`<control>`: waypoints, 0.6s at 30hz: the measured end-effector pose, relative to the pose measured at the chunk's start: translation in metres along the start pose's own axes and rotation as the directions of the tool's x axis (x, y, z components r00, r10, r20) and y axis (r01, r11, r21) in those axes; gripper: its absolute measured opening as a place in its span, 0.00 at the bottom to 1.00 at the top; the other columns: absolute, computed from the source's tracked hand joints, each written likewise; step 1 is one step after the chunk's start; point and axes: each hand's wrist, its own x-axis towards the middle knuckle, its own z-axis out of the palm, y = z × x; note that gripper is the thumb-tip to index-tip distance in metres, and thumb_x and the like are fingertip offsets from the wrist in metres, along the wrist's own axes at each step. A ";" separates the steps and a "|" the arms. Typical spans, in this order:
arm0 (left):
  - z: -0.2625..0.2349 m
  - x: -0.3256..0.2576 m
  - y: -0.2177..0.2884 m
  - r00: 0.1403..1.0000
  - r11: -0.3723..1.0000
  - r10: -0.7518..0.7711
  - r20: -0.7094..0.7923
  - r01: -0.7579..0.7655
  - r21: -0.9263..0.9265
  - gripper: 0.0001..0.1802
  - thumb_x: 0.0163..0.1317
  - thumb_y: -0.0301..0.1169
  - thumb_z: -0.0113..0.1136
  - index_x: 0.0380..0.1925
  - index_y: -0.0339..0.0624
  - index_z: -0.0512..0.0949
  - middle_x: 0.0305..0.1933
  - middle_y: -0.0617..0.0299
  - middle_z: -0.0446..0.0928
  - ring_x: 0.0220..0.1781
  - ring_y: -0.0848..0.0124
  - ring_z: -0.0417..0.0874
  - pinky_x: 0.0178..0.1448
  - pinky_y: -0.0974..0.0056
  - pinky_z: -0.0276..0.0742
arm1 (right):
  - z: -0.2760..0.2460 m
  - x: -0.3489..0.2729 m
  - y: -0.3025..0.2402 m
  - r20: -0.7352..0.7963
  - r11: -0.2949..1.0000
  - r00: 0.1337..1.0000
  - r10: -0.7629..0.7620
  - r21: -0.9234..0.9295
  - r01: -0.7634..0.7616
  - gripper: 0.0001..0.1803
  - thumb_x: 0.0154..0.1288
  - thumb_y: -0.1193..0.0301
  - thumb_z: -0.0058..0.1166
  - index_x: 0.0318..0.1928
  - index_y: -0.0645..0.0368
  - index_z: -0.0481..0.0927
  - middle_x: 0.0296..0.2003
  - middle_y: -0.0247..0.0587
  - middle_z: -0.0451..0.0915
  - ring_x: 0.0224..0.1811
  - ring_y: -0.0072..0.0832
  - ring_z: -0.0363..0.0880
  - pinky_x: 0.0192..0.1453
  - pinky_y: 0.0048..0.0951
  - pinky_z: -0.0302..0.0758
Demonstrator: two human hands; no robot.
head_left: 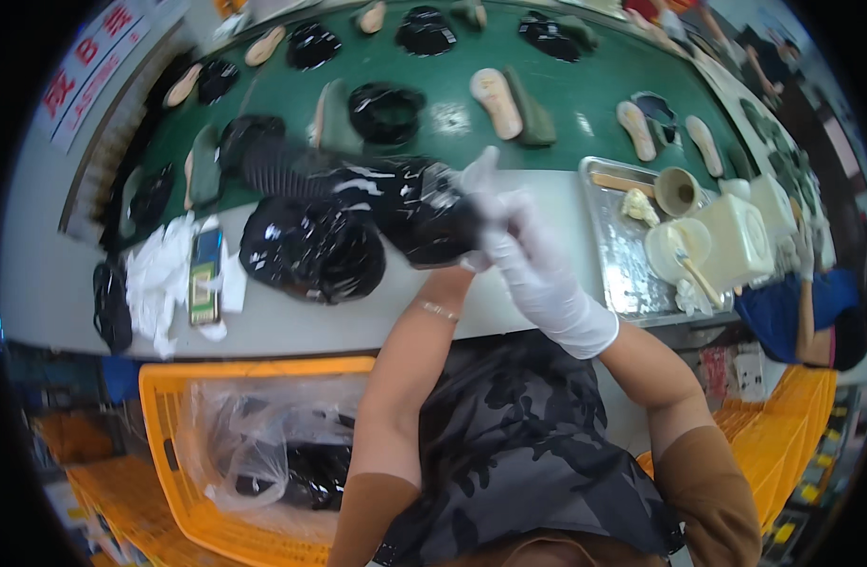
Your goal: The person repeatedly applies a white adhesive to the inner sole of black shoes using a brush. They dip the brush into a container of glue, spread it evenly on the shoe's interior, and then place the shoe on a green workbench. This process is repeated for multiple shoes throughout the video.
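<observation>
orange crate (173, 454) with clear plastic bag (254, 435), metal tray (611, 255), white gloves (159, 279), insoles on green belt (566, 80)

place: shoe factory assembly line | belt: green conveyor (452, 71) carrying tan insoles (496, 101), soles and black uppers (386, 111) in rows | bench: white bench (291, 326) alongside, metal tray (615, 260) with glue pot and brush | storage: orange crates (169, 425) by the seat | staff: other workers further down the line
</observation>
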 end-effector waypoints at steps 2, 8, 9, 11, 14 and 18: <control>-0.002 0.000 0.032 0.998 0.805 -0.048 0.038 0.061 -0.591 0.33 0.63 0.31 0.53 0.66 0.42 0.54 0.59 0.58 0.65 0.63 0.62 0.65 0.68 0.58 0.56 | -0.026 -0.016 -0.008 -0.153 0.963 0.977 0.151 0.248 -0.110 0.09 0.70 0.71 0.43 0.47 0.60 0.65 0.29 0.37 0.75 0.29 0.20 0.75 0.34 0.21 0.73; 0.026 -0.006 0.095 0.990 0.746 -0.066 -0.127 -0.036 -0.665 0.40 0.64 0.36 0.53 0.68 0.40 0.42 0.67 0.53 0.52 0.67 0.59 0.59 0.71 0.58 0.52 | -0.067 -0.076 0.009 -0.104 0.386 0.887 0.451 0.918 -0.088 0.13 0.69 0.64 0.46 0.48 0.59 0.69 0.38 0.41 0.77 0.33 0.28 0.79 0.36 0.27 0.78; 0.030 -0.013 0.098 0.988 0.777 -0.066 -0.139 -0.036 -0.628 0.40 0.66 0.37 0.51 0.69 0.39 0.40 0.68 0.51 0.51 0.66 0.59 0.60 0.70 0.58 0.54 | -0.068 -0.087 0.005 -0.032 0.370 0.883 0.468 0.915 -0.163 0.14 0.69 0.64 0.46 0.49 0.59 0.69 0.40 0.42 0.77 0.34 0.29 0.79 0.37 0.28 0.79; 0.035 -0.016 0.105 0.988 0.725 -0.142 -0.061 0.062 -0.686 0.35 0.67 0.34 0.48 0.68 0.44 0.44 0.67 0.49 0.53 0.61 0.61 0.66 0.65 0.58 0.63 | -0.068 -0.104 -0.004 0.025 0.436 0.845 0.534 0.848 -0.301 0.15 0.70 0.65 0.46 0.51 0.60 0.69 0.42 0.42 0.78 0.36 0.30 0.80 0.37 0.27 0.79; 0.031 -0.029 0.099 1.000 0.881 0.019 -0.003 -0.018 -0.473 0.29 0.68 0.31 0.47 0.66 0.46 0.50 0.63 0.49 0.62 0.50 0.66 0.77 0.54 0.61 0.76 | -0.090 -0.121 -0.013 -0.078 0.737 0.803 0.591 0.458 -0.498 0.15 0.69 0.68 0.45 0.53 0.61 0.69 0.42 0.42 0.78 0.34 0.27 0.79 0.36 0.26 0.79; 0.019 -0.029 0.149 0.727 0.309 -0.637 0.258 0.547 -0.778 0.25 0.66 0.25 0.49 0.62 0.43 0.58 0.46 0.55 0.74 0.36 0.69 0.80 0.46 0.60 0.80 | -0.143 -0.160 -0.004 -0.522 0.818 0.643 0.560 0.469 -0.332 0.15 0.68 0.71 0.45 0.52 0.63 0.70 0.38 0.39 0.78 0.27 0.21 0.76 0.30 0.21 0.77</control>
